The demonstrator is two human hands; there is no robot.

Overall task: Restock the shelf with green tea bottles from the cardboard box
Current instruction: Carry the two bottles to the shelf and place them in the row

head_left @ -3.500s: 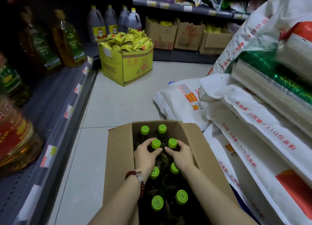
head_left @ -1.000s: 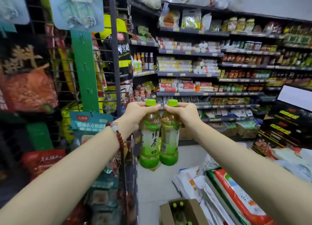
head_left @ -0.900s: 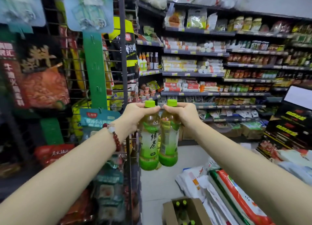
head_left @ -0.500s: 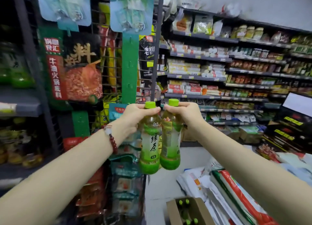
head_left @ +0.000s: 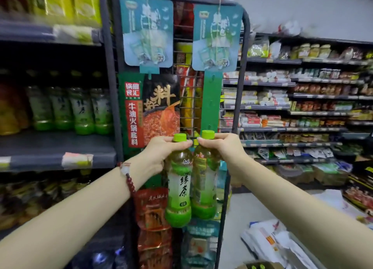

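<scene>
Bottles (head_left: 187,179) unchanged in each hand (head_left: 161,153); shelf (head_left: 58,147) now beside them.

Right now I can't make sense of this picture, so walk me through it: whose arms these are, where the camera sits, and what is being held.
There is no machine here. The camera is worn on a person's head and looks forward and down, so the two bare arms reaching in from the bottom are that person's own.

The left hand, with a bead bracelet at the wrist, grips the neck of one green tea bottle. The right hand grips the neck of a second bottle. Both hang upright, side by side.

On the left, a shelf already carries a row of similar green bottles, with bare space in front of them. Straight ahead stands a wire rack hung with packets. At the bottom edge, the cardboard box just shows.
</scene>
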